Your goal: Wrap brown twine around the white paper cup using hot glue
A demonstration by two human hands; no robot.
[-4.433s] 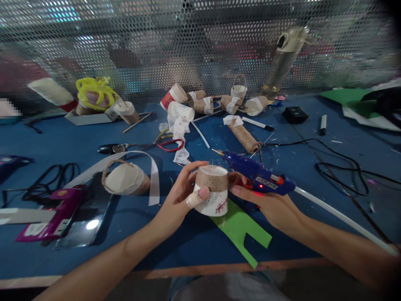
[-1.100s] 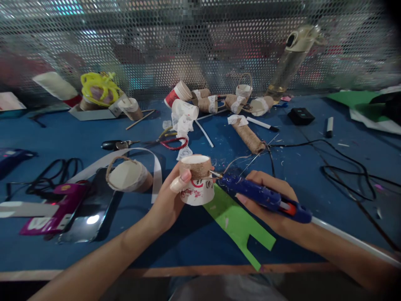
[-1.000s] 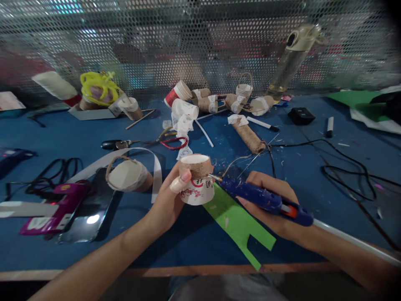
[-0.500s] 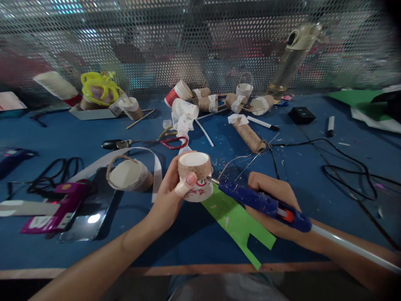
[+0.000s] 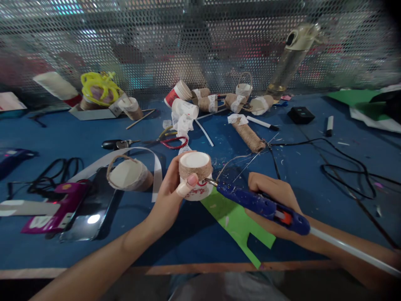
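Note:
My left hand (image 5: 172, 179) is closed round a small white paper cup (image 5: 200, 192) with a red print, its thumb across the side. Brown twine (image 5: 196, 170) wraps the upper part of the cup, just under the rim. In my right hand (image 5: 275, 192) is a blue glue gun (image 5: 247, 200), a long clear glue stick (image 5: 351, 248) poking out of its back. The metal nozzle (image 5: 211, 181) meets or nearly meets the cup's side below the twine. A loose strand of twine (image 5: 233, 159) trails from the cup toward a twine roll (image 5: 249, 136).
A green cut sheet (image 5: 241, 221) lies below the cup. Left are a twine-handled cup (image 5: 130, 175), a phone (image 5: 90, 213) and a purple device (image 5: 59, 205). Red-handled scissors (image 5: 173, 142) lie ahead. Several twine-wrapped cups (image 5: 208, 103) and a bottle (image 5: 290, 62) line the back.
The cup has turned slightly in my left hand, and its thumb has shifted a little. The glue gun's nozzle has moved slightly left and down along the cup's side.

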